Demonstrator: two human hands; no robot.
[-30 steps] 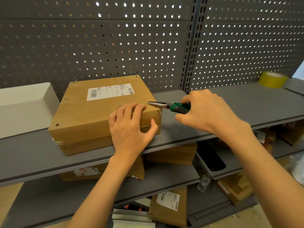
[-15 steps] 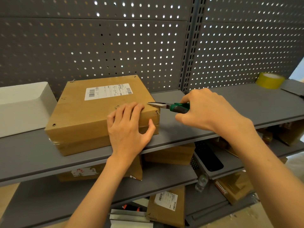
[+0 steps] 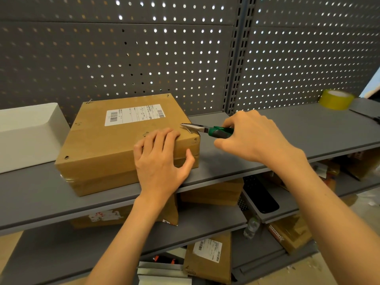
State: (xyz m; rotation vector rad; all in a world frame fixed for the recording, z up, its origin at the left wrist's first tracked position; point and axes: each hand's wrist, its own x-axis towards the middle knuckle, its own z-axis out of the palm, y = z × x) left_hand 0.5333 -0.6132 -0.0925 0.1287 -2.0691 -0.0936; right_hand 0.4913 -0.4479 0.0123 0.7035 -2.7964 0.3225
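One cardboard box (image 3: 115,145), stiff-walled and probably light, sits on the shelf (image 3: 308,128) beneath our left grip (image 3: 162,159), which lies flat, pressing its corner. Our right grip (image 3: 253,138) is clamped round pliers (image 3: 218,132), nose on a thin staple (image 3: 188,130) just beyond the left grip; we judge it bendable, so seize low.

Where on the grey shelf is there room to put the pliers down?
The widest bare patch of the shelf lies between the cardboard box and the yellow tape roll, beyond the right hand. Between box and white tray it is tight; the lower shelves are crowded with parcels.
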